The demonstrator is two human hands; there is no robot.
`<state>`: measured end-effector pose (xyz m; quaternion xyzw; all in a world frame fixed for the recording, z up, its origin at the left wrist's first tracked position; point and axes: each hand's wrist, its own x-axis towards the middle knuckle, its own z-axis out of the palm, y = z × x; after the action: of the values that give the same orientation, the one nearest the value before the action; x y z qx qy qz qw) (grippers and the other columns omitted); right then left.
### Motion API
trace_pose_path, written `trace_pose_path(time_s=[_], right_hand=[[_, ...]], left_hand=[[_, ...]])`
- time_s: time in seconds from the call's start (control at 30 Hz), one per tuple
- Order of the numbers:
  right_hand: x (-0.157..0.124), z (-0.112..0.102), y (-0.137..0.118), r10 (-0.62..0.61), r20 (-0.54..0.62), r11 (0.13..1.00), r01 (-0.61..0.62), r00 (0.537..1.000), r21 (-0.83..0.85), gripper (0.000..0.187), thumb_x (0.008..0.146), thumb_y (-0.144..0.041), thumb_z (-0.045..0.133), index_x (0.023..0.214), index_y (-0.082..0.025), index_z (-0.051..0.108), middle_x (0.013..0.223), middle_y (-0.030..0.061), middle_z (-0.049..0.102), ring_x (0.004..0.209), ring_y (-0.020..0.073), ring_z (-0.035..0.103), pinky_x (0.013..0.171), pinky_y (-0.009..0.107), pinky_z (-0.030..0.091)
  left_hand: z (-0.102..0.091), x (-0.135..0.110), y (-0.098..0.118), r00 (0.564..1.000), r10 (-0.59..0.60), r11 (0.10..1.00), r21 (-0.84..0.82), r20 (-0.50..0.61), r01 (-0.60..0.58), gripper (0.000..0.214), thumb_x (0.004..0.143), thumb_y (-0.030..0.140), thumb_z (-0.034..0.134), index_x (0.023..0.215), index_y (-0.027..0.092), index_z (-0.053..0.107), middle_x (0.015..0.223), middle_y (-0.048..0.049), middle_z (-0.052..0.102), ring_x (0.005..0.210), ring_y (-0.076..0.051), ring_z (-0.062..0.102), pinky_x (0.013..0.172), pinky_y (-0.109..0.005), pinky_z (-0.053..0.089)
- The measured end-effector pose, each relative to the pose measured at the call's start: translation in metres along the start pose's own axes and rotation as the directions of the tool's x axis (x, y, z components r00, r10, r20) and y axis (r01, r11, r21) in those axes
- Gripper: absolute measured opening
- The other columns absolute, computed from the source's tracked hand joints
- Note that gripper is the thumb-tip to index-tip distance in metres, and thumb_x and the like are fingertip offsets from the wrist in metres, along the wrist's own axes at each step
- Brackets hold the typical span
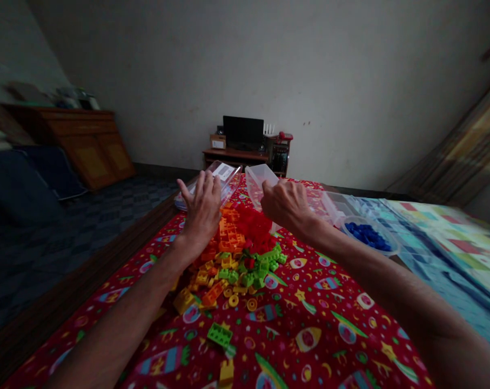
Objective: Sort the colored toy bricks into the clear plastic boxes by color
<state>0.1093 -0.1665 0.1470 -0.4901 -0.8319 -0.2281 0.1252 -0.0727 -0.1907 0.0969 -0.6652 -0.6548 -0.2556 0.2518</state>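
Observation:
My left hand (204, 208) has its fingers spread, over the left side of the brick pile and against the near part of a clear plastic case (233, 175) with a white label. My right hand (287, 202) is closed on the side of a translucent plastic box (261, 174), which is tilted beside the pile. Red bricks (256, 229) lie just below that box. Orange bricks (230, 232), yellow bricks (204, 276) and green bricks (263, 267) spread out nearer to me. A single green brick (219, 335) and a yellow brick (226, 373) lie apart in front.
A round tub of blue bricks (366, 235) stands on the right, next to another clear container (340, 205). Everything rests on a red patterned cloth (309, 319), with blue bedding (427, 254) beyond it. A monitor (243, 132) and a wooden cabinet (86, 143) stand further back.

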Motion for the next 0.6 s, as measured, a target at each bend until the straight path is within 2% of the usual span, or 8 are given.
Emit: trace_pose_path(time_s=[0.17, 0.33, 0.5, 0.6], right_hand=[[-0.002, 0.000, 0.001, -0.021, -0.012, 1.000, 0.021, 1.000, -0.024, 0.036, 0.092, -0.013, 0.028, 0.112, -0.010, 0.058, 0.093, 0.0216, 0.063, 0.083, 0.0256, 0.061, 0.066, 0.032, 0.042], [0.000, -0.004, 0.015, 0.047, -0.047, 0.999, -0.047, 0.998, -0.013, 0.037, 0.091, -0.013, 0.028, 0.113, -0.011, 0.058, 0.095, 0.0215, 0.063, 0.086, 0.0274, 0.061, 0.070, 0.034, 0.042], [-0.009, -0.001, 0.053, 0.222, -0.019, 0.972, -0.220, 0.975, 0.088, 0.037, 0.091, -0.023, 0.034, 0.118, -0.015, 0.058, 0.092, 0.0167, 0.067, 0.083, 0.0262, 0.062, 0.071, 0.033, 0.041], [-0.029, 0.013, 0.083, 0.292, 0.053, 0.931, -0.296, 0.955, 0.212, 0.038, 0.088, -0.021, 0.035, 0.116, -0.013, 0.060, 0.093, 0.0144, 0.069, 0.084, 0.0240, 0.063, 0.071, 0.030, 0.042]], left_hand=[[0.001, 0.001, 0.000, 1.000, 0.009, 1.000, -0.004, -0.009, -0.009, 0.068, 0.079, 0.004, 0.039, 0.146, 0.009, 0.027, 0.150, -0.0220, 0.032, 0.142, -0.034, 0.023, 0.110, -0.068, 0.004], [-0.006, 0.004, 0.000, 1.000, 0.013, 0.999, -0.033, 0.000, -0.013, 0.070, 0.077, 0.003, 0.040, 0.146, 0.008, 0.028, 0.152, -0.0218, 0.030, 0.142, -0.035, 0.022, 0.111, -0.067, 0.001], [-0.009, 0.019, -0.008, 0.999, 0.006, 0.995, -0.099, -0.037, -0.009, 0.069, 0.079, 0.005, 0.039, 0.147, 0.014, 0.028, 0.152, -0.0168, 0.031, 0.142, -0.031, 0.024, 0.113, -0.063, 0.004], [0.000, 0.037, -0.020, 0.997, -0.035, 0.977, -0.210, -0.075, 0.018, 0.068, 0.080, 0.011, 0.043, 0.147, 0.018, 0.031, 0.151, -0.0116, 0.036, 0.139, -0.030, 0.031, 0.116, -0.055, 0.018]])
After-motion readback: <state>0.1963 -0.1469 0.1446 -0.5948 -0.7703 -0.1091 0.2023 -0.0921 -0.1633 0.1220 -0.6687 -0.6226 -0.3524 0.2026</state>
